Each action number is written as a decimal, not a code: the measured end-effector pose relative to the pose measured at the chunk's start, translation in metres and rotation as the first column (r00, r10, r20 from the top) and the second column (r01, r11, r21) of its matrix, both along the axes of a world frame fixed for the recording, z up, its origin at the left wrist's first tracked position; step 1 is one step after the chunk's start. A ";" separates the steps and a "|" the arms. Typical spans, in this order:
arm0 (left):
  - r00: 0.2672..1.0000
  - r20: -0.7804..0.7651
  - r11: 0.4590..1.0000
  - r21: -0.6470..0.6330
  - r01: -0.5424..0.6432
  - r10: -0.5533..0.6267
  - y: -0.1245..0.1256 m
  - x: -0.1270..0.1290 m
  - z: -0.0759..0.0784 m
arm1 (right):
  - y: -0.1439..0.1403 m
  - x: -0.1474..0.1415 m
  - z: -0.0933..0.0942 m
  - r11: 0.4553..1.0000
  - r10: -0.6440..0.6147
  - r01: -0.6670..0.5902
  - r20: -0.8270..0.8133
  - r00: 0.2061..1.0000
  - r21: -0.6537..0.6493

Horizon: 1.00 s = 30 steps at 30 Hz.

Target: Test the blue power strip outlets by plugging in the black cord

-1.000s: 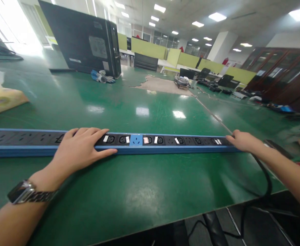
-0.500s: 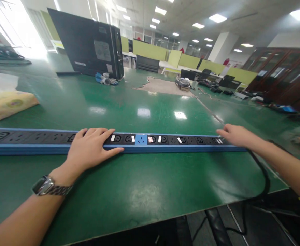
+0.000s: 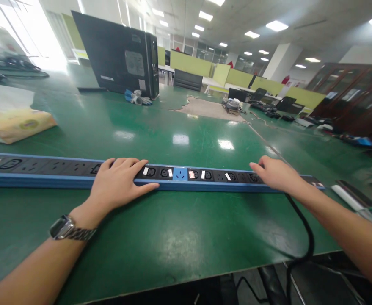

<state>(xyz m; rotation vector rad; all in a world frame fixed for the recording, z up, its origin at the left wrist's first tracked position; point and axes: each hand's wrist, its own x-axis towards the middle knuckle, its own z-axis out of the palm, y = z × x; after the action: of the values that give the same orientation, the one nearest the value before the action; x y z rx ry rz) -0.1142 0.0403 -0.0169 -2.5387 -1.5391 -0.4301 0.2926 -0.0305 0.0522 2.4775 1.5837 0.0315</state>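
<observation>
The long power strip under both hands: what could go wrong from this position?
The black cable leaves the right end of the power strip and hangs over the table edge, so it could snag or drag that end if the strip slides. The left hand and right hand lie flat on top rather than gripping, so the strip may slip on the glossy green surface.

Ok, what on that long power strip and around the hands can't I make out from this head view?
- Power strip: its left end is cut off by the frame edge.
- Sockets under the left hand and right hand: covered by the palms.
- White labels beside the sockets: too small to read.
- Black cable: drops past the table edge, its end unseen.
</observation>
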 end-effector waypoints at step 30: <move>1.000 0.030 1.000 0.011 -0.006 0.006 -0.003 0.001 -0.002 | 0.038 -0.118 -0.002 0.980 0.155 -0.157 -0.025 0.988 -0.125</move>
<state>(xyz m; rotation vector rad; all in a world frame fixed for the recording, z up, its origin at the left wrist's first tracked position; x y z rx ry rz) -0.1130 0.0371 -0.0194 -2.5300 -1.5499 -0.4767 0.1751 0.0078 0.0499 2.2593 1.7267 -0.0623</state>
